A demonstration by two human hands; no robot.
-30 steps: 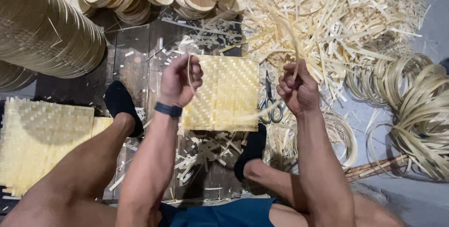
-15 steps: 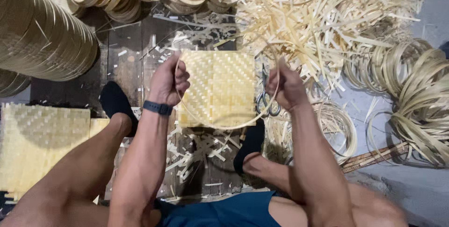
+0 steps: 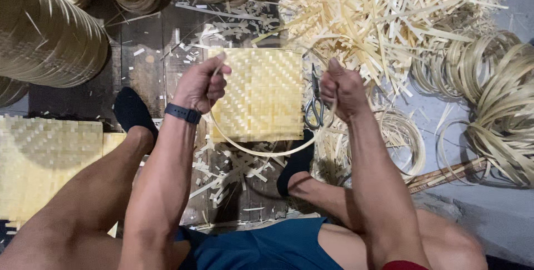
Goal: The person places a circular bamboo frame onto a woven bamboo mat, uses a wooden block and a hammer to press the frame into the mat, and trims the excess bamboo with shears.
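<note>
— Where is the bamboo strip?
— Bowed just below the woven mat; the left hand is fisted on one end, the right hand fisted on the other.
— Good practice?
— He should probably bend it evenly, avoiding kinks.
— Containers?
— None visible; scissors lie at the mat's right edge.

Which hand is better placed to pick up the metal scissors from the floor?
Probably the right hand: the metal scissors lie just beside it, at the right edge of the square woven yellow bamboo mat. The left hand is across the mat. Both grip the thin bent bamboo strip.
</note>
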